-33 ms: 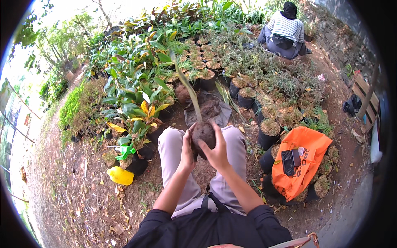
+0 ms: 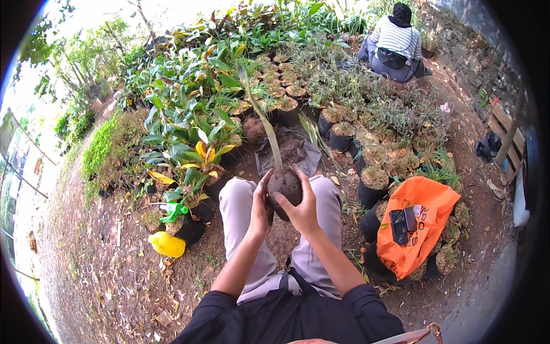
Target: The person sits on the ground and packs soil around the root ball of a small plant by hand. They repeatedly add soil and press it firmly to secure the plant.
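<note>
Between my knees I hold a round, dark brown soil root ball [image 2: 285,187] with a long, narrow green leaf [image 2: 264,117] standing up from its top. My left hand [image 2: 262,202] cups its left side, fingers together and pointing upward. Against the right side, my right hand [image 2: 302,203] curves round the ball, with the thumb across its near face. Just beyond the ball, a heap of loose dark soil [image 2: 289,148] lies on a grey plastic sheet [image 2: 312,157]. Another brown, fibrous ball [image 2: 254,131] rests left of the soil. The underside of the held ball is partly hidden.
Leafy potted plants [image 2: 183,146] crowd ahead and left; black-potted plants [image 2: 342,136] stand ahead and right. A yellow spray bottle [image 2: 167,245] with a green head lies left. Two phones [image 2: 399,226] rest on an orange bag [image 2: 427,200] at right. Another person [image 2: 395,43] squats far right.
The root ball and its leaf have shifted very slightly to the right, and the ball seems a little turned between my hands. Both hands keep their hold.
</note>
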Demonstrator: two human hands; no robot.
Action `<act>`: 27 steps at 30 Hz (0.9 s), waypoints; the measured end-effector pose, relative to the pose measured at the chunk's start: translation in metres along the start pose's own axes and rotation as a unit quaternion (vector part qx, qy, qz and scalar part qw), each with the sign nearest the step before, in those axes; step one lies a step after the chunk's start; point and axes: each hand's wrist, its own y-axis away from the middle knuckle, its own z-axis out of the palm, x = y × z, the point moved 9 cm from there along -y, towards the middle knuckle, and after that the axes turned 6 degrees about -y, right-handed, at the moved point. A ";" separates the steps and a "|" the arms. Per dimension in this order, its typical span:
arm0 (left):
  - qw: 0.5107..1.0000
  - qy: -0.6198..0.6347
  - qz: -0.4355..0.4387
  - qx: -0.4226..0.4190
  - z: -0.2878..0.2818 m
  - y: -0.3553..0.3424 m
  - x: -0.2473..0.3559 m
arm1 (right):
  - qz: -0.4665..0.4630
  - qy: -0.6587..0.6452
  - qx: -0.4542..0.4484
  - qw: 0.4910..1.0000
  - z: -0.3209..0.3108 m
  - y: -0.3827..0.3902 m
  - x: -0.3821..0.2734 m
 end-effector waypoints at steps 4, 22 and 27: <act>0.995 0.080 -0.002 0.054 -0.010 -0.005 0.003 | -0.010 -0.090 -0.052 0.995 0.015 -0.001 -0.020; 0.996 0.070 0.010 0.044 -0.038 -0.009 -0.014 | -0.127 0.156 -0.115 0.973 0.029 0.008 -0.045; 0.998 0.017 0.044 0.030 0.005 0.000 0.025 | -0.023 -0.041 -0.014 0.999 0.008 -0.007 -0.013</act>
